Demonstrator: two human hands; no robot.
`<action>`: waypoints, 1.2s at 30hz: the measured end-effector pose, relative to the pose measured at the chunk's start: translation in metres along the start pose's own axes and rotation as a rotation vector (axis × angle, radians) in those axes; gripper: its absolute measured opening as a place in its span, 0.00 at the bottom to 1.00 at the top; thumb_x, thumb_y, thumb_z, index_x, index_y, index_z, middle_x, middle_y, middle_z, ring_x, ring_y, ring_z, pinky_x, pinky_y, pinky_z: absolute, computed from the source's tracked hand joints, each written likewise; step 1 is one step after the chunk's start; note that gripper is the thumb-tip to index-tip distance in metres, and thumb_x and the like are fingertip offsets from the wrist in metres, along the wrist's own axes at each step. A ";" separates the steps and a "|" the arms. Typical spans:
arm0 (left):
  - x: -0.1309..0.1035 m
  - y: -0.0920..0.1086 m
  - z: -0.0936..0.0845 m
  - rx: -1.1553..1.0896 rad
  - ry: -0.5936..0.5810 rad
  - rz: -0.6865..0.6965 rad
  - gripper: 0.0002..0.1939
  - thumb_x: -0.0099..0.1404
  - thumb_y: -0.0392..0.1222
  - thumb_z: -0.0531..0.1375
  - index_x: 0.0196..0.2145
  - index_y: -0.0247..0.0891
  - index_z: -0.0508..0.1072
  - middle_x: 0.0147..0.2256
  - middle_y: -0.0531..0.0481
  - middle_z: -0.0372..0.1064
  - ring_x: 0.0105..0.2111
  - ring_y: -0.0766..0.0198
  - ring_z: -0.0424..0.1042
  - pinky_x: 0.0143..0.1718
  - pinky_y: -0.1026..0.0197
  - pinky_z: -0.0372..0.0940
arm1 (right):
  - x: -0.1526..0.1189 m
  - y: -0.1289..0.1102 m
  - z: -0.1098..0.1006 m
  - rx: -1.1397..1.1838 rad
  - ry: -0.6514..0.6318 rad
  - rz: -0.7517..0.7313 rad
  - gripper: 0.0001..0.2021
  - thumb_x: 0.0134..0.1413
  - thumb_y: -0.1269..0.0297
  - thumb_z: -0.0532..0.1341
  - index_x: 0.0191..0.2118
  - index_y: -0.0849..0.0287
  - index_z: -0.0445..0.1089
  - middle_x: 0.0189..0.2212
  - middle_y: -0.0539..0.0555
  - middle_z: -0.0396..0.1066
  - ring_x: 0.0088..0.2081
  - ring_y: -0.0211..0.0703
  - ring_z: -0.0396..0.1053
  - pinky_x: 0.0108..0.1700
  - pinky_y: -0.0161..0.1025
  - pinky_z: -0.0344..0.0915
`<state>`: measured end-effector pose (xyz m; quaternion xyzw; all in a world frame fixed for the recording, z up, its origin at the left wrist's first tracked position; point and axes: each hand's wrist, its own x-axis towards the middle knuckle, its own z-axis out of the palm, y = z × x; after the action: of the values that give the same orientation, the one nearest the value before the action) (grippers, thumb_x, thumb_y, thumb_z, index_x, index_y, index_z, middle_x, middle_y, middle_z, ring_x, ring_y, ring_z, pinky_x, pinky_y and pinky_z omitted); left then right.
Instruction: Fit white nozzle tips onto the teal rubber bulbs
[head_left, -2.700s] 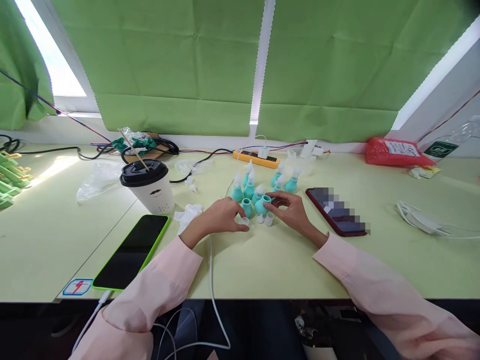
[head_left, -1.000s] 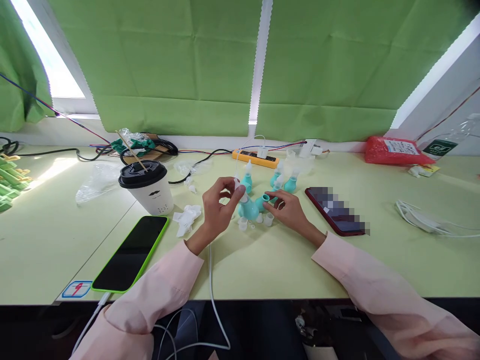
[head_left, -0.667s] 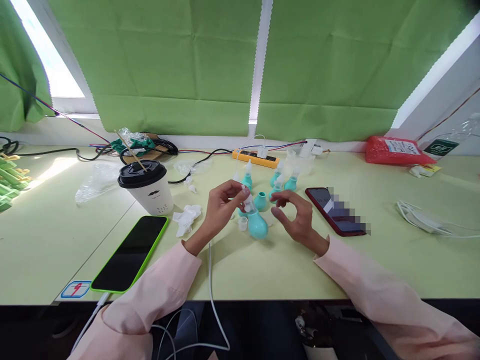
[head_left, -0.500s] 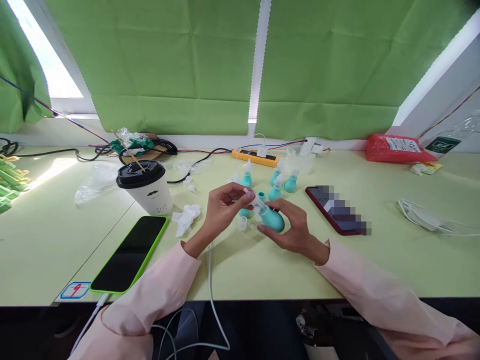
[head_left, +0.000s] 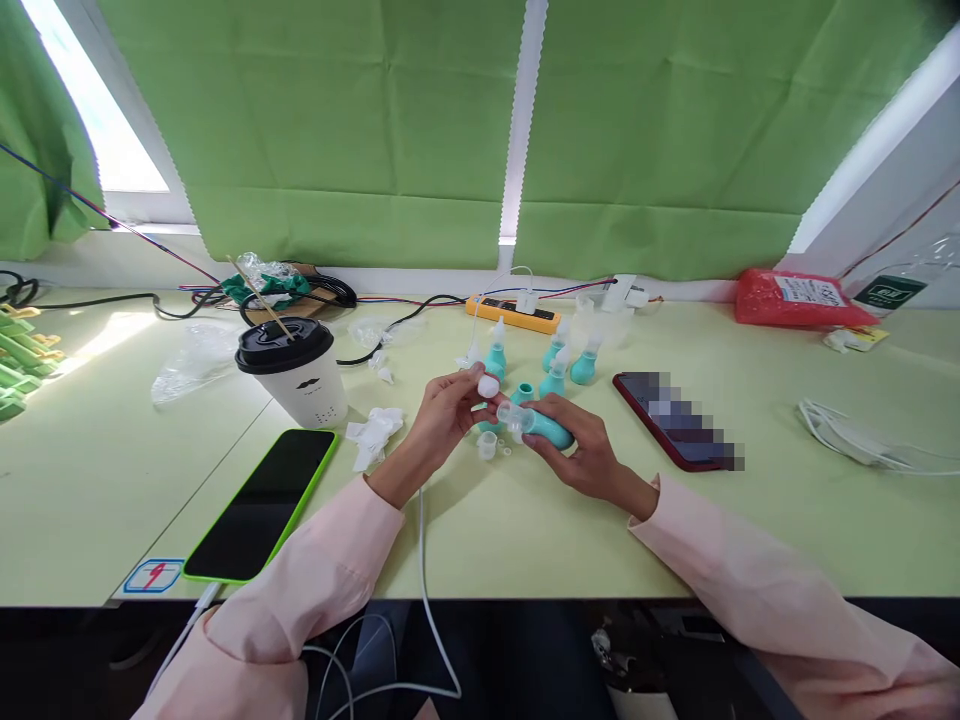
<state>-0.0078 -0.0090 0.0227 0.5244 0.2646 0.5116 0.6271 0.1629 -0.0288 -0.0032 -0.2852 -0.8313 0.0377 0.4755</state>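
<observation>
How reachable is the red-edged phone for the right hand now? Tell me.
Probably yes: nothing visible stands between the right hand and the red-edged phone, though that hand holds a teal bulb.

Here's sticker (head_left: 154, 576) on table (head_left: 540, 550), left of cup (head_left: 292, 380) and nearer camera: red mark, looks like 9, inside blue outline. Up on cup itself: black moustache-shaped print, small dots below. Over to far right of cup: red package (head_left: 761, 300), white label (head_left: 811, 290), print too small to read. Just beside package, bottle (head_left: 926, 270): green label (head_left: 890, 292), white characters, too blurred to make out.
</observation>
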 end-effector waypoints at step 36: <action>0.001 -0.010 -0.012 1.407 -0.114 0.976 0.07 0.56 0.42 0.55 0.31 0.38 0.69 0.28 0.49 0.66 0.29 0.68 0.60 0.25 0.66 0.58 | -0.001 0.007 0.002 0.175 -0.064 0.431 0.09 0.44 0.60 0.58 0.26 0.61 0.65 0.18 0.47 0.60 0.20 0.33 0.55 0.22 0.32 0.54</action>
<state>-0.0147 -0.0027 0.0101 0.8715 0.2332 0.4138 -0.1217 0.1646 -0.0233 -0.0078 -0.4125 -0.7596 0.2192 0.4526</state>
